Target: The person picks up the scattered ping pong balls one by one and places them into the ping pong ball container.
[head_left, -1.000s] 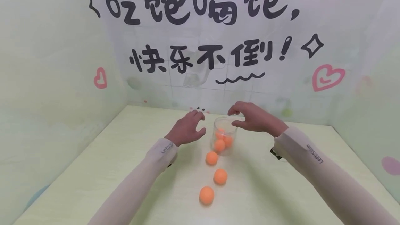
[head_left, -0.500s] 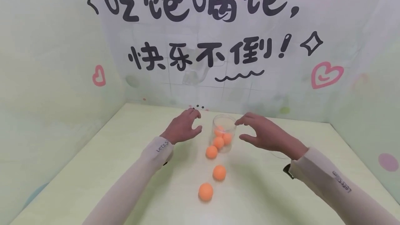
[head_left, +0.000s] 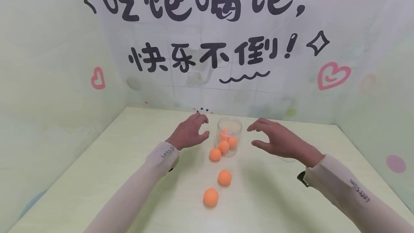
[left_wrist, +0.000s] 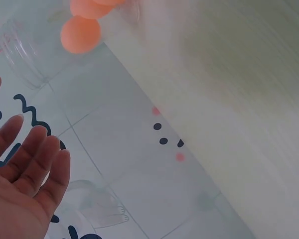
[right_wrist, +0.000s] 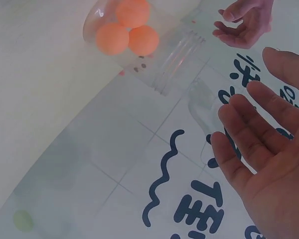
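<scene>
A clear jar (head_left: 240, 129) stands upright on the table with three orange balls (head_left: 232, 142) inside; its threaded mouth (right_wrist: 175, 63) is uncovered in the right wrist view. My left hand (head_left: 190, 132) hovers left of the jar, fingers loosely bent and apart from it. On the other side, my right hand (head_left: 279, 140) hangs in the air, thumb and fingers spread, holding nothing. Both palms face the jar. In front of it, an orange ball (head_left: 215, 154) lies close to its base, with a second ball (head_left: 224, 178) and a third ball (head_left: 211, 197) nearer to me.
A faint clear round outline (head_left: 286, 159) shows on the table beneath my right wrist. A printed backdrop (head_left: 181, 92) with large black characters rises behind the pale table (head_left: 106, 161), and pale walls close both sides.
My right hand has drawn back from the jar's mouth, rightward and slightly lower. The left hand stays nearly in place. The balls and jar shift slightly with the head view.
</scene>
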Demonstrator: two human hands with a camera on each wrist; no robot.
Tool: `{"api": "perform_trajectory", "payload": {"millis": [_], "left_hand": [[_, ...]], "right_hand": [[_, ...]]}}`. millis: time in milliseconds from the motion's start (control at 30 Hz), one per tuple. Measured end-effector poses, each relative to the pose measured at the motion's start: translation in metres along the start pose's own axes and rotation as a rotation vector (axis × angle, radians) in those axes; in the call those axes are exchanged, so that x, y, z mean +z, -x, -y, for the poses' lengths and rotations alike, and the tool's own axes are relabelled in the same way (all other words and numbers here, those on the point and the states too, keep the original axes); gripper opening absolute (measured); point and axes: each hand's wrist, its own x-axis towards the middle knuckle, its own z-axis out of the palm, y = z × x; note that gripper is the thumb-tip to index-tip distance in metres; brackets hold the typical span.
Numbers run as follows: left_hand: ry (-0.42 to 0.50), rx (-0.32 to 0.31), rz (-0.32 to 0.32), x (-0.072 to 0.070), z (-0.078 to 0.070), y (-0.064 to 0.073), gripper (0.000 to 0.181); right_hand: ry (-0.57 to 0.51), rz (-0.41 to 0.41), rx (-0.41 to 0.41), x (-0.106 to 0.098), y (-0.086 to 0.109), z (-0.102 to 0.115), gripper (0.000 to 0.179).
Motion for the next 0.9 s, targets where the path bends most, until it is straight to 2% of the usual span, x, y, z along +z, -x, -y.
{"api": "perform_trajectory", "payload": {"millis": [200, 533, 733, 900], "left_hand": [[0.004, 0.028, 0.012, 0.001, -0.011, 0.01, 0.029], [0.012, 0.161, 0.029, 0.011, -0.03, 0.032, 0.029], [0.031, 0.247, 0.033, 0.015, -0.043, 0.038, 0.028], [0.02, 0.288, 0.057, 0.02, -0.052, 0.04, 0.028]], "right_hand": [[-0.006, 0.008, 0.006, 0.001, -0.001, 0.0, 0.03], [-0.017, 0.021, 0.002, 0.009, 0.002, -0.003, 0.028], [-0.009, 0.017, -0.002, 0.012, 0.002, -0.002, 0.028], [-0.011, 0.033, -0.001, 0.013, 0.001, 0.001, 0.028]]}}
